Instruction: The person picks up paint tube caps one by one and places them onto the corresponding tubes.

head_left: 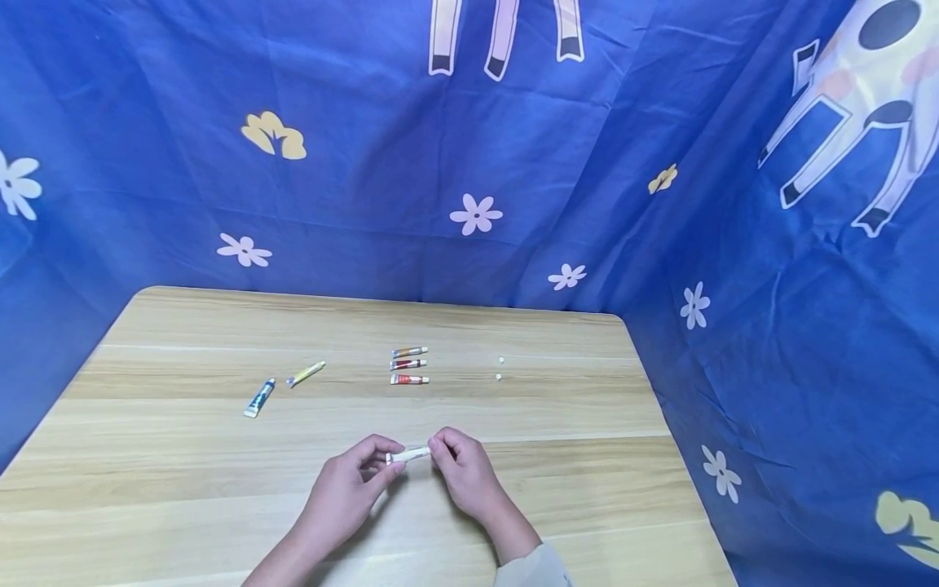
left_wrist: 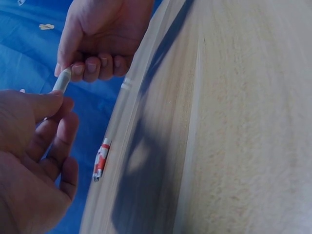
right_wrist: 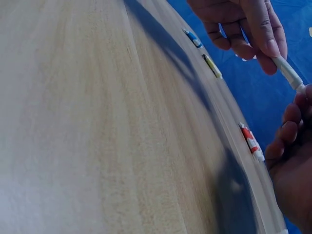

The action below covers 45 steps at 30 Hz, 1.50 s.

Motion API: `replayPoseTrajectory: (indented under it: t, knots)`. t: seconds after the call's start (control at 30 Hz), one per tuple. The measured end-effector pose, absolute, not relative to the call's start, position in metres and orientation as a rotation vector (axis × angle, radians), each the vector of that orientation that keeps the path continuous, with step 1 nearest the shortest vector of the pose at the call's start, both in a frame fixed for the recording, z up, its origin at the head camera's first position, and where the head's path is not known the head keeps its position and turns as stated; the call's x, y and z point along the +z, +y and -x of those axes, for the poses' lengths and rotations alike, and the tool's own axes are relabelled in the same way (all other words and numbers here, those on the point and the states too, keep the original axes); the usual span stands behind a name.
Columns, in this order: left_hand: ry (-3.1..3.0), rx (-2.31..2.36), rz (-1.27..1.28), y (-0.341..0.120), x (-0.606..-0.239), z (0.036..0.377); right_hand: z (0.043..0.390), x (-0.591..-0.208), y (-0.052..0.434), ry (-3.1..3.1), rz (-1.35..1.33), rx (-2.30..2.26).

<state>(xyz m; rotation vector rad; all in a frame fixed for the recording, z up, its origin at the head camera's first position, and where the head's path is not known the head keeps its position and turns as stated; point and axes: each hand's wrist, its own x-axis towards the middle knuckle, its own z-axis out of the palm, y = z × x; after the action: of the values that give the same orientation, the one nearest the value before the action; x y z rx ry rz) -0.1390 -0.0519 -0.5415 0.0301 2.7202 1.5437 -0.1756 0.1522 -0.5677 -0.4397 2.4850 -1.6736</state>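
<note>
Nearest us, our left hand [head_left: 348, 481] and right hand [head_left: 460, 469] each pinch one end of a small white tube [head_left: 408, 455] just above the near table [head_left: 183, 489]. We judge uncapping is underway; next comes a firm counter-twist.

Wood desk [head_left: 183, 456], blue flower-print cloth [head_left: 367, 204] behind + on right side. 3 paint tubes [head_left: 408, 365] stacked in a row near desk mid, toward far edge. Blue tube [head_left: 259, 398] + yellow tube [head_left: 306, 373] toward left edge, near each other, not touching. 2 small white caps [head_left: 500, 368] right of the 3 tubes
</note>
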Motion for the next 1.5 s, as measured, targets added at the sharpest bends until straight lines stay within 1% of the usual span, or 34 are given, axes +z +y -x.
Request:
replayPoseTrajectory:
  t: [0.33,0.6,0.87,0.97,1.37,1.5]
  knots:
    - [2.805,1.519,-0.121,-0.051,-0.541,0.137,0.176,-0.567,0.154,2.456,0.416,-1.683]
    - [2.898,1.29,-0.243,-0.052,-0.538,0.142,0.175,-0.576,0.154,2.492,0.378,-1.689]
    - [3.107,0.904,-0.511,-0.055,-0.545,0.156,0.175,-0.58,0.155,2.621,0.38,-1.606]
    - [3.155,0.833,-0.599,-0.056,-0.547,0.162,0.177,-0.58,0.157,2.638,0.378,-1.602]
    - [3.233,0.666,-0.783,-0.053,-0.549,0.183,0.181,-0.582,0.164,2.667,0.353,-1.558]
    - [3.233,0.625,-0.798,-0.055,-0.554,0.193,0.182,-0.582,0.167,2.669,0.339,-1.563]
